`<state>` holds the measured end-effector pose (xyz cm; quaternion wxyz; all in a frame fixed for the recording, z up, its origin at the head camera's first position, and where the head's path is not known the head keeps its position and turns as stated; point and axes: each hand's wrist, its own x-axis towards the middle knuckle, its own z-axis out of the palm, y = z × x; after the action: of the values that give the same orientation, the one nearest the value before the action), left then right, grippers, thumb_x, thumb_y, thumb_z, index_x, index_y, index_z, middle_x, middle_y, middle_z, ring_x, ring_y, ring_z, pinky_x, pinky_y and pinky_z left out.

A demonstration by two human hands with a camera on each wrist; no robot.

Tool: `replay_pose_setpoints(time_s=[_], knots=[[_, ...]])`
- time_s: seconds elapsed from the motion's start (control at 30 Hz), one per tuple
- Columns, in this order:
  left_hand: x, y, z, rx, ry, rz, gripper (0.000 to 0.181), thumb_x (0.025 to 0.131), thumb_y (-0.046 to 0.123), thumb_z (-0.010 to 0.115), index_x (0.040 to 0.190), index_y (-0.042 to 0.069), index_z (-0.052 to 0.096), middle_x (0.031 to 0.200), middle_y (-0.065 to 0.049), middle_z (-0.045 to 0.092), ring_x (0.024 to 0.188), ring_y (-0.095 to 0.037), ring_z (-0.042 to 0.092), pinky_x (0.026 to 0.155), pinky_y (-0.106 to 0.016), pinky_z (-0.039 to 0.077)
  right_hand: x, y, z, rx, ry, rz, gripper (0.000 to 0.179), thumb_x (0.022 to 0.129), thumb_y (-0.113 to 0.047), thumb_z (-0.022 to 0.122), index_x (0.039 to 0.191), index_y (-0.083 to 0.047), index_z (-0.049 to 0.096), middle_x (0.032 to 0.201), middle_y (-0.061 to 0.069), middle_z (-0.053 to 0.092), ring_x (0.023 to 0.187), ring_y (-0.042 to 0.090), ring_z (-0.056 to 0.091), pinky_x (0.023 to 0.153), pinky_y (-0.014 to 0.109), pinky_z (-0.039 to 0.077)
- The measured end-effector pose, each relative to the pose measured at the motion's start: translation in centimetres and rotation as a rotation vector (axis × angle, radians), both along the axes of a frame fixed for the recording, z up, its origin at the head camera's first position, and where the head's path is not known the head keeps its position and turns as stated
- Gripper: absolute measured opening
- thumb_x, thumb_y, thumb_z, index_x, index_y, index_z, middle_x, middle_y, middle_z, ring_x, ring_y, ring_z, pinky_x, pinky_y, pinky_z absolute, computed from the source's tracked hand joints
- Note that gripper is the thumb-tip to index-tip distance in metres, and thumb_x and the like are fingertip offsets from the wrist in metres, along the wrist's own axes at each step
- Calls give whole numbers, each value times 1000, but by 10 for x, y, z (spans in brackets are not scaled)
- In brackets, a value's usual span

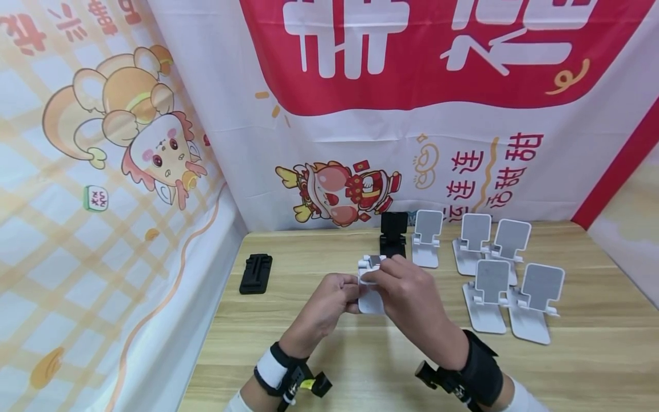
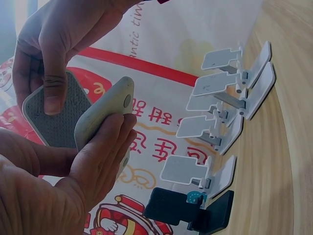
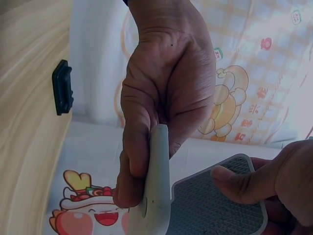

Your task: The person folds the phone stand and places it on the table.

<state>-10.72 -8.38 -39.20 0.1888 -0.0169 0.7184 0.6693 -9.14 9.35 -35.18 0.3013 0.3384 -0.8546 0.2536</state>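
A white folding phone stand (image 1: 372, 301) is held above the table between both hands. My left hand (image 1: 332, 297) grips its base (image 3: 159, 186), with fingers along one face and the thumb partly hidden. My right hand (image 1: 412, 294) pinches the upper panel, its thumb pressed on the grey textured pad (image 3: 210, 205). Seen in the left wrist view, that pad (image 2: 63, 129) stands at an angle to the base, so the stand is partly unfolded. The hinge is mostly hidden by my fingers. Just behind the hands stands an unfolded black phone stand (image 1: 393, 226).
A folded black phone stand (image 1: 255, 273) lies on the wooden table (image 1: 298, 257) at the left. One unfolded white stand (image 1: 427, 226) is beside the black one. Several more white stands (image 1: 491, 280) are grouped at the right. A printed cloth (image 1: 329, 131) hangs behind the table.
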Motion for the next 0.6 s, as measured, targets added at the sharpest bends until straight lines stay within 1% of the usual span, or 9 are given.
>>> replay_pose_setpoints(time_s=[0.27,0.5,0.6], knots=[[-2,-5,3,-8,36,-5,27,97,9,52,116,-5,65,105,-15,69,82,-18,68,71,-27,59,2,-4,-1,7,-3,-7,21,68,-5,84,87,-13,79,83,-2,70,77,12,56,72,26,56],[-1,-8,5,4,46,2,28,98,10,52,117,-5,64,107,-15,70,84,-19,68,73,-28,59,4,-7,-2,15,3,-2,25,66,-6,85,88,-14,79,85,-1,71,77,12,57,74,27,57],[0,-10,7,6,45,1,28,98,11,52,118,-5,64,107,-15,69,84,-19,68,74,-28,59,4,-7,-4,20,12,-2,25,65,-6,86,89,-14,79,82,-2,70,77,11,57,74,26,57]])
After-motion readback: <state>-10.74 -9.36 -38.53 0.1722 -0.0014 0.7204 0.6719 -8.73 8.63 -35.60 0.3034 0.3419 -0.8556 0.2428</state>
